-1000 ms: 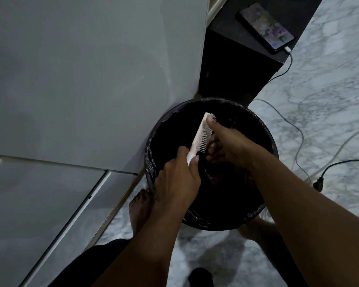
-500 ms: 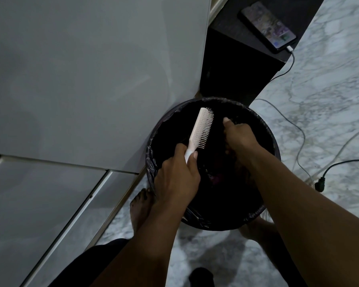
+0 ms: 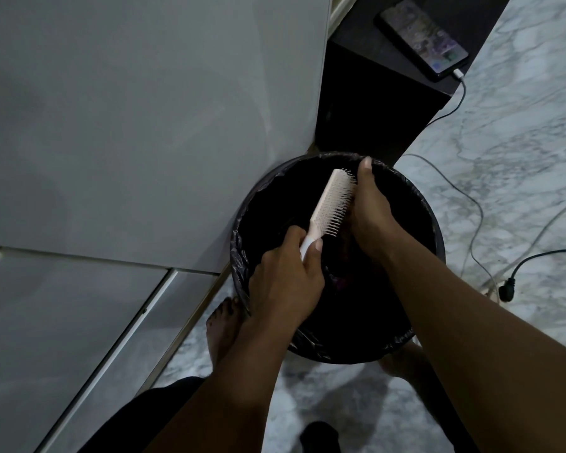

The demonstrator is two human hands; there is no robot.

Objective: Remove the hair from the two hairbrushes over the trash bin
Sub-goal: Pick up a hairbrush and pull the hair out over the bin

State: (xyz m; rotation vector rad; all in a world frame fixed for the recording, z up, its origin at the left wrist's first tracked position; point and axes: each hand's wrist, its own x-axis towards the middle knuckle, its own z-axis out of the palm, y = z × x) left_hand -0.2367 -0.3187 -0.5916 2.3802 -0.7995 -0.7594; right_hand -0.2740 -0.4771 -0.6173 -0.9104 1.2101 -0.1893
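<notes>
Over the trash bin (image 3: 240, 246), the left hand (image 3: 285, 276) has its grip closed round the handle of the pale hairbrush (image 3: 333, 204). The right hand (image 3: 373, 212) lies against the bristles, fingers hidden, so its grip cannot be told. Behind the bin a phone (image 3: 420, 37) sits on a dark stand (image 3: 373, 119), and cables (image 3: 475, 204) cross the floor (image 3: 520, 152).

Left hand (image 3: 285, 276) fisted; right hand (image 3: 371, 212) unclear

Marble floor (image 3: 520, 152) under bin (image 3: 439, 243), cables (image 3: 506, 288)

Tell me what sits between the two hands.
Head view: the pale pink plastic hairbrush, its handle in the left hand, bristles facing the right hand.
</notes>
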